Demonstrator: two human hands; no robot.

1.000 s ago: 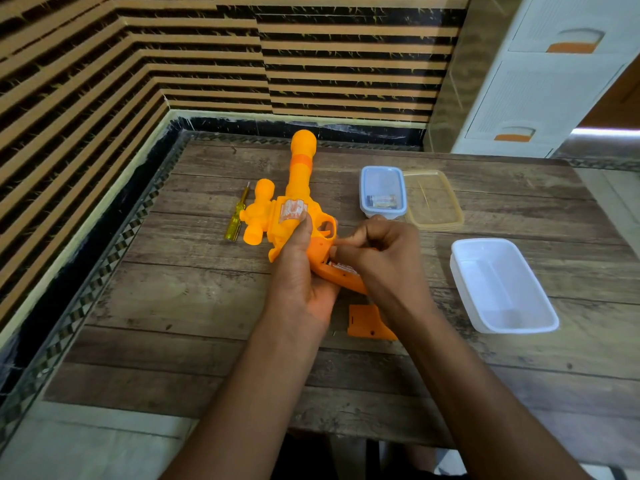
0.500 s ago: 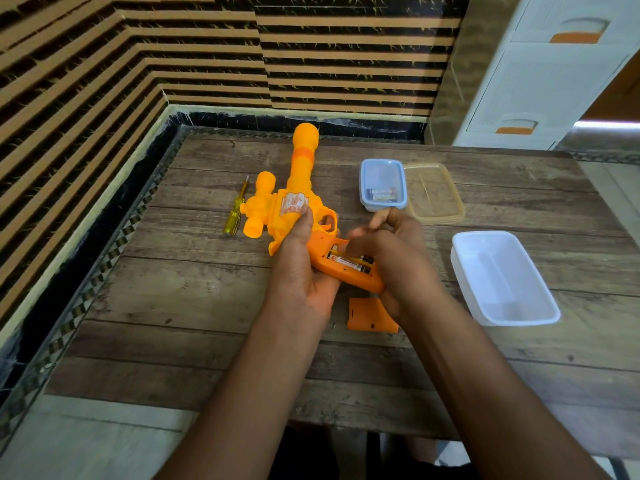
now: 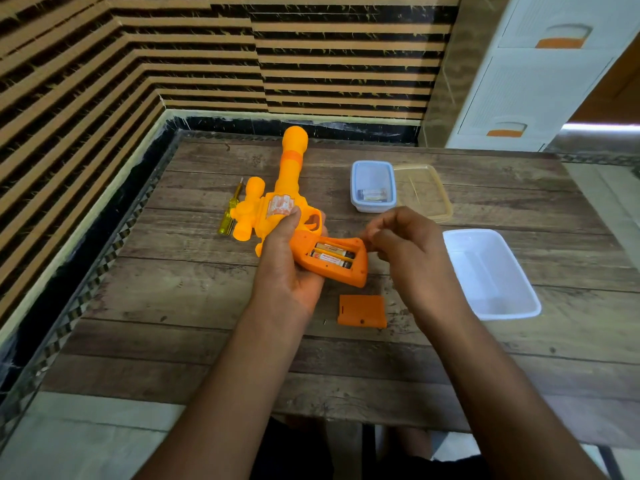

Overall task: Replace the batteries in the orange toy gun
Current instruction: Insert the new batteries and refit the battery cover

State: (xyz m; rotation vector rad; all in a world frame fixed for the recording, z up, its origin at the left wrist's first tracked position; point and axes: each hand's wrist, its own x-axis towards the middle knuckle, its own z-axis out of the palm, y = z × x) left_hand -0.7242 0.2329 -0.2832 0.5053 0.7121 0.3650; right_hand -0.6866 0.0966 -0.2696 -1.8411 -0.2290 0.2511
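the orange toy gun (image 3: 294,202) is held over the worktop (image 3: 207,306) by the left hand (image 3: 289,268), clasped round its body, its grip turned up and two batteries (image 3: 332,255) exposed. the right hand (image 3: 403,242) is kept loosely curled just beside the grip, fingertips pinched; anything pinched cannot be told. the battery cover (image 3: 362,310) lies below.

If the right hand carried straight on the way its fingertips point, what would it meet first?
Probably the butt end of the orange toy gun, beside its open battery compartment; right hand fingertips look just short, depth unclear.
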